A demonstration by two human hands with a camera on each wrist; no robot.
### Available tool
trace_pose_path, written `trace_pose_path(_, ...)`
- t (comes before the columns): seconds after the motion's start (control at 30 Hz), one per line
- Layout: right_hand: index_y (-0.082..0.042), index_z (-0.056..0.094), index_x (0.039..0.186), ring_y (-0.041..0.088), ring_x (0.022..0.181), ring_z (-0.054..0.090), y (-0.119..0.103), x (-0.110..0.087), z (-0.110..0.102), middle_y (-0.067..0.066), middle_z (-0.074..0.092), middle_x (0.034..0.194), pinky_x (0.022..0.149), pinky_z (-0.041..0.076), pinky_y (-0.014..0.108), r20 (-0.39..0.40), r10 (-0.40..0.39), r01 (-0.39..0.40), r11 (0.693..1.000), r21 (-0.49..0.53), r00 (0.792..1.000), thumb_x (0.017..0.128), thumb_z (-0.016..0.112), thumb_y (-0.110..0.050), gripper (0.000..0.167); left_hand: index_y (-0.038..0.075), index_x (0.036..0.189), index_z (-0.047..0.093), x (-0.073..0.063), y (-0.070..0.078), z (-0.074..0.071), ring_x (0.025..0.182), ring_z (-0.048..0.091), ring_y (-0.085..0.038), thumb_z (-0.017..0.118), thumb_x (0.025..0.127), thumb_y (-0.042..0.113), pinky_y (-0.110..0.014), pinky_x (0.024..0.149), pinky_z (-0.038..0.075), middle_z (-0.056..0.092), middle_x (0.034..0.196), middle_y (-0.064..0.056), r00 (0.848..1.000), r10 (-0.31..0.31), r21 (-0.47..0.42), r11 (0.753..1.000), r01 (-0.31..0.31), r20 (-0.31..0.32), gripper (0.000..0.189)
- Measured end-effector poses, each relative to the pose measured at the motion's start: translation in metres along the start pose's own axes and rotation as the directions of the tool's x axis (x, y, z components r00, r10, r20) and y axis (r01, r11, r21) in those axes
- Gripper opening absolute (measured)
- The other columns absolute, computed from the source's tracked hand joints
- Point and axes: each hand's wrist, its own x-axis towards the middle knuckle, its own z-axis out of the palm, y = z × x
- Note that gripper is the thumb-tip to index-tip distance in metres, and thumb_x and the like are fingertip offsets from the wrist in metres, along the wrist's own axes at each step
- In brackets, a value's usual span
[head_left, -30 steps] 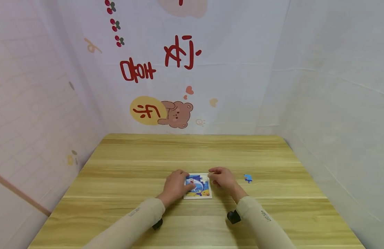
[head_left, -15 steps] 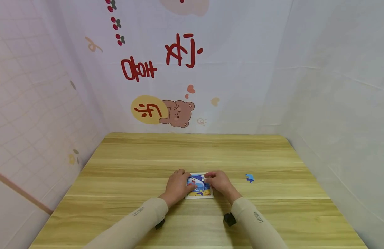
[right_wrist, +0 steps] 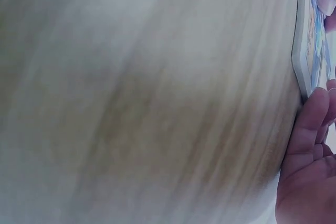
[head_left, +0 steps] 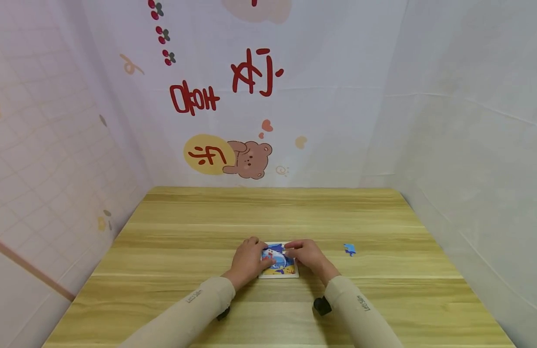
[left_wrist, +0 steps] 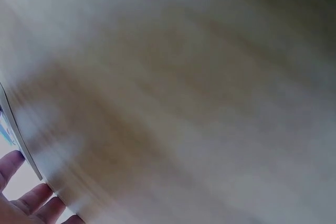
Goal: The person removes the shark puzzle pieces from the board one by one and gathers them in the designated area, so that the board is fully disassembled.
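Two hands work at one square framed puzzle (head_left: 283, 265), which lies flat near the middle of the table. The left hand (head_left: 247, 258) has its fingers loose along the puzzle's left side, the thumb resting on the picture. The right hand (head_left: 309, 253) has thumb and forefinger drawn together over the puzzle's upper right part; whether they pinch a piece cannot be told. One loose blue piece (head_left: 349, 249) lies on the table, well apart to the right. Two pale sleeves cover the forearms, and two black objects, one under each sleeve, show near the wrists. The single table (head_left: 272, 210) is yellowish wood with grain running crosswise. Three pale walls enclose it. The back wall (head_left: 338, 121) bears one brown bear (head_left: 253, 159) beside one yellow disc (head_left: 209, 154), and three pairs of cherries; a faint grid marks the left wall (head_left: 42, 145).
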Motion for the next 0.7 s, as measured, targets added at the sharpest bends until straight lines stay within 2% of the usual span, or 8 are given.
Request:
trace_pose_path(0.2,-0.006,0.072,0.11,0.017,0.08,0.055,-0.002,0.001,-0.002,0.005,0.067,0.104,0.067,0.046,0.027,0.007,-0.008,0.008,1.0,0.029,1.0,0.089,0.069,-0.012,0.022,0.004,0.119,0.067,-0.001,0.003,-0.001,0.108,0.055,-0.034,0.073,0.086,0.039,-0.05,0.093,0.045,0.058,0.12,-0.017,1.0,-0.005,0.02,1.0,0.005,0.008,0.048)
trace_pose_path(0.5,0.001,0.068,0.102,0.016,0.062,0.057,-0.006,0.004,0.006,0.007,0.066,0.086,0.059,0.05,0.028,-0.013,-0.039,0.041,0.99,0.133,0.999,0.087,0.071,-0.006,0.017,0.005,0.119,0.067,0.0,0.001,0.0,0.105,0.055,-0.032,0.074,0.085,0.041,-0.048,0.091,0.045,0.058,0.116,-0.014,1.0,-0.013,0.033,0.999,0.013,0.007,0.049)
trace_pose_path(0.7,0.001,0.066,0.112,0.016,0.061,0.058,-0.006,0.008,0.013,0.006,0.065,0.084,0.058,0.05,0.028,-0.024,-0.052,0.055,0.992,0.117,0.998,0.087,0.07,-0.003,0.026,0.005,0.118,0.067,0.001,-0.002,0.001,0.104,0.056,-0.03,0.072,0.086,0.042,-0.047,0.091,0.045,0.058,0.115,-0.013,1.0,-0.011,0.054,0.998,0.01,0.006,0.049)
